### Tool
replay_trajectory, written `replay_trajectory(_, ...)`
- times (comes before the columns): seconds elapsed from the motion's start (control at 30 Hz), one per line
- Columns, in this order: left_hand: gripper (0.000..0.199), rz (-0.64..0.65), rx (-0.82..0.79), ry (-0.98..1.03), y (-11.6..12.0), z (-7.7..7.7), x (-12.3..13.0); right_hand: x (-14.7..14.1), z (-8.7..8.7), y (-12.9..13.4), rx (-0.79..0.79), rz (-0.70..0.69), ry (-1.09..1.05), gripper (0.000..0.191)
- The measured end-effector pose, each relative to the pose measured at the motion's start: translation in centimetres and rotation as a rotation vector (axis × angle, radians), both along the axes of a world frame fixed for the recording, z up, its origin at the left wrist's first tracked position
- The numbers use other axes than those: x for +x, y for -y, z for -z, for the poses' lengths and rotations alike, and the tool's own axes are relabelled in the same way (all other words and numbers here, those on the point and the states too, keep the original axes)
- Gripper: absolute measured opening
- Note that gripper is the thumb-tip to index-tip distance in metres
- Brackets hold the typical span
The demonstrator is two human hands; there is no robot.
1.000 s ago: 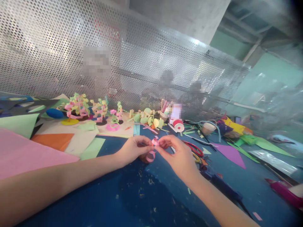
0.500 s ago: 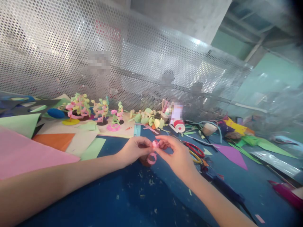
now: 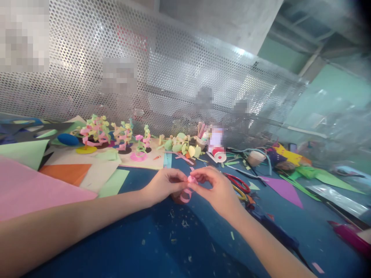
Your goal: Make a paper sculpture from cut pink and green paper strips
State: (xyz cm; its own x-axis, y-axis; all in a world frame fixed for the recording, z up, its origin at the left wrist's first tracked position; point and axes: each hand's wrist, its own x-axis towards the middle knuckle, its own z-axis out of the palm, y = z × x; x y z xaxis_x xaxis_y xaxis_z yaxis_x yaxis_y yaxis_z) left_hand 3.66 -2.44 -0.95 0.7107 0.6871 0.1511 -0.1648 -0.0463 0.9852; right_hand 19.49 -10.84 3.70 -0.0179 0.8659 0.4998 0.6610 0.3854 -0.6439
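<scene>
- At the left of my view, a large pink sheet [image 3: 37, 189] and a pale green sheet [image 3: 23, 152] overlap on the blue tabletop [image 3: 116, 247], with an orange sheet [image 3: 66, 173] beside them.
- Beyond those I have a blue oval [image 3: 67, 139] and curled-paper models [image 3: 97, 129] in pink, yellow and green, standing on coloured discs.
- Behind, a perforated metal screen [image 3: 174, 61] crosses the room, with blurred figures [image 3: 119, 81] beyond it.
- My left hand [image 3: 165, 186] reaches in to the middle, thumb and fingers pinching a small pink paper piece [image 3: 191, 179].
- That piece is rounded and looks folded or rolled, though it is too small for me to be sure. It is above the tabletop, between both sets of fingertips; a pink paper loop [image 3: 186, 196] curls just below.
- My right hand [image 3: 216, 189] pinches the same piece from the other side.
- Past the hands lies a red-and-white roll [image 3: 218, 155]; any print on it is too small for me to read.
- Right of the hands I see red-handled scissors [image 3: 239, 183], a dark blue tool [image 3: 272, 227] with a cord, and a purple sheet [image 3: 285, 190].
- Far right are a green sheet [image 3: 333, 179], a magenta tool [image 3: 352, 236] and, behind, a pale green wall [image 3: 336, 92].
</scene>
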Motion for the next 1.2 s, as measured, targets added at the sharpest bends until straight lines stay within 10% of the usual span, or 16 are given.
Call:
replay_trajectory(0.5,0.027,0.016,-0.014,0.008,0.1,-0.1,0.0,-0.1,0.0,0.0,-0.059,-0.01,-0.044,0.01)
replay_trajectory(0.7,0.024,-0.103,-0.011,0.015,-0.4,-0.5,-0.1,0.4,0.8,-0.2,-0.047,0.027,-0.172,0.043)
replay_trajectory(1.2,0.024,-0.243,-0.264,0.192,-1.7,0.0,0.1,1.1,4.7,-0.4,-0.252,0.14,-0.148,0.021)
